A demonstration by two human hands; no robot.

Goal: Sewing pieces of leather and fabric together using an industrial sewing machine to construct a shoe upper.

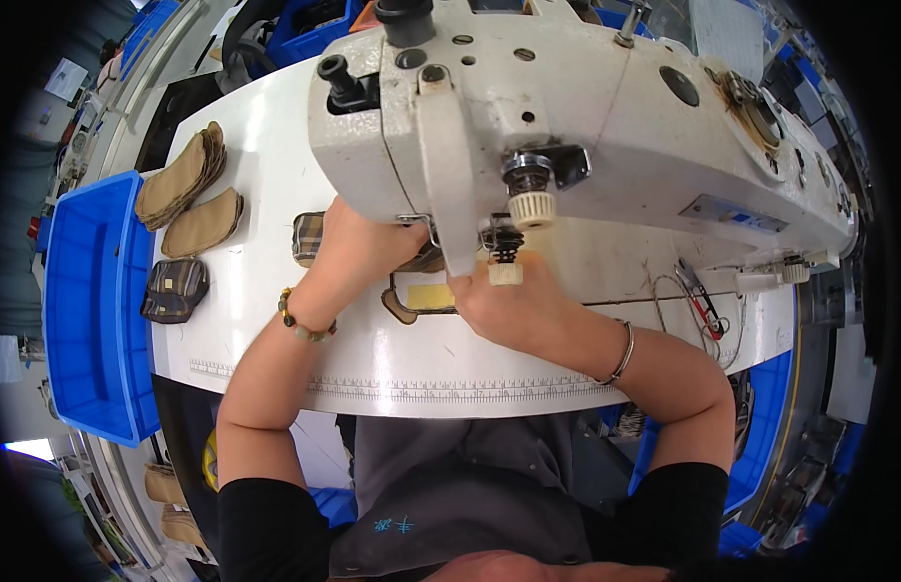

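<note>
Under the head of a white sewing machine (606,126), both my hands are at a plaid fabric piece (308,240) with a brown edge. My left hand (365,244) lies over it, fingers curled in close to the needle area. My right hand (514,303) is closed at the piece's right side, its fingertips mostly hidden by the machine's tension knob. A brown curved edge (400,308) shows between the hands, with a yellow strip (431,296) beside it. The machine head covers the needle and the part of the fabric beneath it.
Stacked tan fabric pieces (184,179), a single tan stack (203,223) and a plaid piece (175,290) lie at left. Beyond them stands a blue bin (96,310). Red-handled thread snips (703,306) lie at right among loose threads. A ruler strip (412,390) runs along the table's front edge.
</note>
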